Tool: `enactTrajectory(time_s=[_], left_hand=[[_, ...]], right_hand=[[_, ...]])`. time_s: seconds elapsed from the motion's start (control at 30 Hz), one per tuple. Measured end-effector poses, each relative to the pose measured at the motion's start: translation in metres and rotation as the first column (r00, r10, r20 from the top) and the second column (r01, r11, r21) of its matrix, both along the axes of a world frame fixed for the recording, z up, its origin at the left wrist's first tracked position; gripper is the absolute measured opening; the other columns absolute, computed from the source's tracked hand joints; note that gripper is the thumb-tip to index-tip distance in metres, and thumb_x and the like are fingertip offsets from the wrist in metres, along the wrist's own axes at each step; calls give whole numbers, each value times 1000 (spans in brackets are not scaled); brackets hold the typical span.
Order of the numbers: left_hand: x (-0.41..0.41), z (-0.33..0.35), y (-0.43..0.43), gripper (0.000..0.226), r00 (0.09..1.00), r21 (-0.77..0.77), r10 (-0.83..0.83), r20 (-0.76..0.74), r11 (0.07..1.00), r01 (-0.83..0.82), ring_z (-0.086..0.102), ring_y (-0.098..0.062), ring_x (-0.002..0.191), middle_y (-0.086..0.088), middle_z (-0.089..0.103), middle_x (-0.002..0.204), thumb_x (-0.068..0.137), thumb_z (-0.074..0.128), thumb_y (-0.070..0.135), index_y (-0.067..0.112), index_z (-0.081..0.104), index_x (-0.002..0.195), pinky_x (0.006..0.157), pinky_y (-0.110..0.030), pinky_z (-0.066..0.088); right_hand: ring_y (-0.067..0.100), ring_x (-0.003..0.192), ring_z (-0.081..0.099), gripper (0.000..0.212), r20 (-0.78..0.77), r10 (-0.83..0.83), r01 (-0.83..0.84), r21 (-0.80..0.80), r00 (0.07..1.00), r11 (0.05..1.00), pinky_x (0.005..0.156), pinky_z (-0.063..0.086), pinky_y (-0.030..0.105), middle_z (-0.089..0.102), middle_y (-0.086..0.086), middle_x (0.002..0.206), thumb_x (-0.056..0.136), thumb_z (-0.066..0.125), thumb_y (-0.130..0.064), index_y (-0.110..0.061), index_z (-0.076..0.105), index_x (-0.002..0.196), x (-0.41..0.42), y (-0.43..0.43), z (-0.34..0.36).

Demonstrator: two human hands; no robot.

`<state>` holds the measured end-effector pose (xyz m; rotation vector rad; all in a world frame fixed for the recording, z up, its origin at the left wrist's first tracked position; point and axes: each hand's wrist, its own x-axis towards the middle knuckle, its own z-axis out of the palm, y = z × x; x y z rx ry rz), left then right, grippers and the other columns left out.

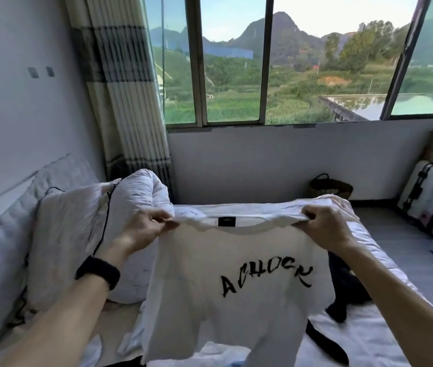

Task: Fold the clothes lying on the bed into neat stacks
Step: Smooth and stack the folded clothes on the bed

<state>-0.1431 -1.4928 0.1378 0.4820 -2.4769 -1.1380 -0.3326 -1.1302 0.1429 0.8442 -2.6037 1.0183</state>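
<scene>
Left hand [146, 229], right hand [324, 226] pinch white T-shirt [236, 287] shoulders, hanging above bed [369, 337].

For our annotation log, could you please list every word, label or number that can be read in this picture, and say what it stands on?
"ACHOCK", in brushy black letters, the last one uncertain: on the side of the white T-shirt that faces the camera.
Black neck label inside its collar: too small to read.
Small marks on the suitcases at the right: too blurred to read.
</scene>
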Motion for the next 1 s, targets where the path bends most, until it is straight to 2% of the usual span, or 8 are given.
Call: enactTrajectory(time_s=[0.1, 0.23, 0.33, 0.4, 0.53, 0.7, 0.8, 1.0], left_hand=[[-6, -3, 0, 18, 997, -36, 41, -70, 998, -44, 51, 3, 62, 19, 60, 61, 89, 73, 32, 33, 72, 70, 64, -17, 43], [-11, -7, 19, 5, 996, 443, 0, 93, 896, -42, 55, -7, 68, 5, 61, 77, 99, 61, 19, 18, 63, 94, 60, -20, 45], [-9, -16, 24, 16, 977, 504, -34, 211, 860, -79, 47, -12, 59, -2, 52, 72, 94, 62, 10, 16, 57, 80, 51, -23, 35], [-5, -22, 29, 22, 970, 426, -34, 240, 902, -74, 52, -11, 60, -4, 57, 75, 84, 74, 21, 13, 54, 78, 50, -19, 38], [6, -28, 32, 80, 943, 147, -89, 321, 988, 43, 65, -16, 91, -2, 69, 99, 48, 80, 79, 25, 53, 99, 80, -32, 52], [12, -9, 37, 55, 964, 95, -174, 200, 983, 157, 57, -8, 62, 6, 64, 67, 66, 91, 42, 21, 50, 97, 66, -26, 50], [17, -3, 38, 41, 964, -59, -201, 172, 975, 214, 54, -4, 57, 9, 63, 68, 68, 91, 28, 25, 55, 88, 61, -21, 49], [33, -22, 31, 24, 990, -576, -137, -39, 812, 90, 68, -8, 64, 9, 70, 75, 77, 85, 28, 21, 63, 82, 65, -26, 46]], right_hand=[[24, 67, 44, 52, 40, 38, -40, 55, 998, 998, 52, 33, 15, 46, 4, 60, 80, 73, -51, -8, 52, 59, 15, -6, 20], [6, 67, 57, 45, 429, 191, -211, -1, 883, 977, 55, 36, 6, 62, 18, 89, 85, 80, -34, 6, 68, 102, 6, 2, 23], [19, 74, 49, 61, 655, 312, -218, -223, 689, 950, 69, 34, 32, 52, 10, 80, 46, 93, -41, -1, 58, 77, 1, 10, 13], [18, 69, 40, 43, 662, 319, -161, -289, 678, 944, 61, 30, 31, 44, 5, 71, 50, 87, -32, -12, 53, 67, 0, 11, 7], [16, 68, 39, 26, 366, 116, -74, -127, 923, 989, 52, 37, 20, 45, -2, 70, 95, 68, -23, -5, 61, 78, 8, 14, -2], [27, 87, 57, 36, 161, -61, 89, -173, 985, 981, 83, 48, 33, 68, 9, 92, 85, 77, -42, -9, 66, 74, 1, 19, -10], [23, 90, 65, 42, 103, -137, 155, -191, 985, 969, 81, 51, 36, 73, 3, 94, 76, 72, -63, -21, 66, 71, 1, 28, -14], [21, 81, 62, 25, 106, -180, 193, -124, 978, 973, 72, 39, 27, 67, -3, 78, 82, 80, -44, -20, 74, 79, 22, 36, -30]])
